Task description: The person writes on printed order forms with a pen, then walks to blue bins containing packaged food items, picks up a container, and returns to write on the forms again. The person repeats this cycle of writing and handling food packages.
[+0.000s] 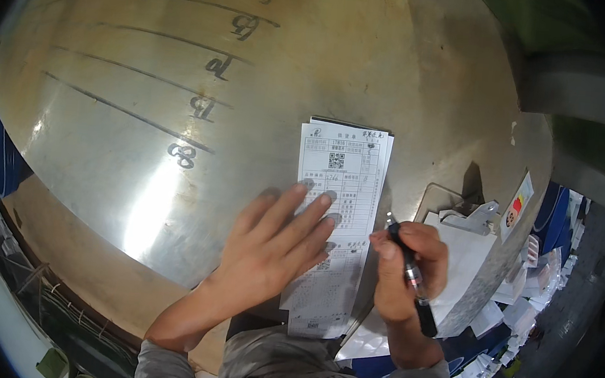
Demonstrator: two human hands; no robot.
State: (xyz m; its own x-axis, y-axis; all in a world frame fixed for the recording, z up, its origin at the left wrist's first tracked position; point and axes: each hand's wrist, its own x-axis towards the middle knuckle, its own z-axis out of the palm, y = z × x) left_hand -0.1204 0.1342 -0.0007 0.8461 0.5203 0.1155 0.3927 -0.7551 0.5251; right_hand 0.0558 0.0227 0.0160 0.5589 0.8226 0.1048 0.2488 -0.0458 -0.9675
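Note:
A stack of printed paper forms [350,226] lies on the table, with a square code near the top and a second form section below. My left hand [275,241] rests flat on the left side of the forms, its fingers spread. Just right of the papers, my right hand [411,269] grips a black pen [409,266] between thumb and fingers. The pen's tip points up and left, apart from the paper. Beside that hand lies a clipboard [464,266] holding white sheets under its metal clip [471,216].
The metal table [264,134] has dark lines and handwritten marks on its left part. A card with a coloured picture [516,208] lies at the right edge. Past that edge are blue bins [551,213] and many small white packets [520,316].

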